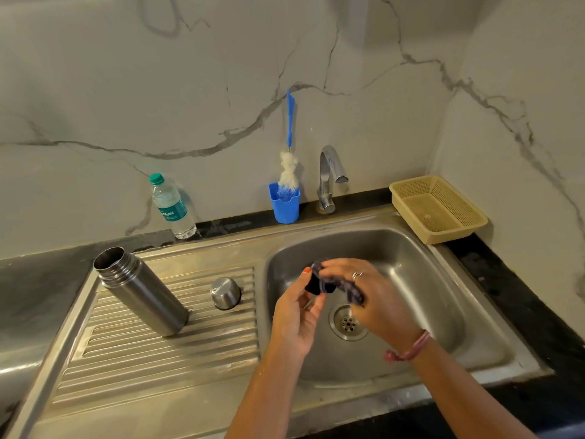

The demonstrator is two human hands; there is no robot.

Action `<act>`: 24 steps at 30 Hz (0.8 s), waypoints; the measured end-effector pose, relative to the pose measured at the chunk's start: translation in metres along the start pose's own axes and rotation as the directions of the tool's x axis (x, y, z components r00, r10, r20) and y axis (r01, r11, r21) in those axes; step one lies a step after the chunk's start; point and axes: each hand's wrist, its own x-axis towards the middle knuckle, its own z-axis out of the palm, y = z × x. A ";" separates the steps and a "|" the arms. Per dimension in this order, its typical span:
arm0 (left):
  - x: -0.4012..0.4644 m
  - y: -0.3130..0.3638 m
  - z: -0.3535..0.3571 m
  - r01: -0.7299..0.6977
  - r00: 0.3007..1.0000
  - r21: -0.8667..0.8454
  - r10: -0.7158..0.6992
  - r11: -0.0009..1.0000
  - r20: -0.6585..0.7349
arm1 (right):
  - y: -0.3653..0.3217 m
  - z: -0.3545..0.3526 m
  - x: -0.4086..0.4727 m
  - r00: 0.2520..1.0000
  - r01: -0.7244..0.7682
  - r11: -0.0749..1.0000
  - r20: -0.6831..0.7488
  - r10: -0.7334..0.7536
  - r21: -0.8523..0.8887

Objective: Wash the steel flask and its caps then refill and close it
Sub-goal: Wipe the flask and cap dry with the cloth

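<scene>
Over sink basin (411, 264), both hands grip black inner cap (316, 288), dark scrubber (353, 291); steel flask (141, 291) open-mouthed.

The plastic water bottle (173, 206) bears a teal label with partly legible script, roughly "nature"

Black inner cap (316, 287) mostly hidden by left hand (297, 315) & dark scrub pad (345, 288); pad blurred. Right hand (373, 299) palm side unseen. Water bottle (172, 206) label text partly unreadable. Both forearms cut off at bottom edge.

Flask (141, 291) and cap (225, 293) on drainboard (158, 359)
</scene>
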 end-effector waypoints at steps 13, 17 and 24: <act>-0.004 0.000 -0.002 -0.027 0.998 0.001 0.027 1.000 0.061 | 0.001 0.003 0.003 0.995 -0.064 0.993 -0.074 0.071 0.100; -0.005 -0.001 -0.002 -0.077 0.993 -0.019 0.078 0.997 0.091 | -0.003 0.004 0.001 0.991 -0.098 0.990 -0.078 0.106 0.099; -0.004 -0.007 0.000 -0.039 0.993 -0.094 0.049 0.995 0.111 | 0.001 0.009 -0.002 0.974 -0.175 0.961 -0.108 0.201 0.214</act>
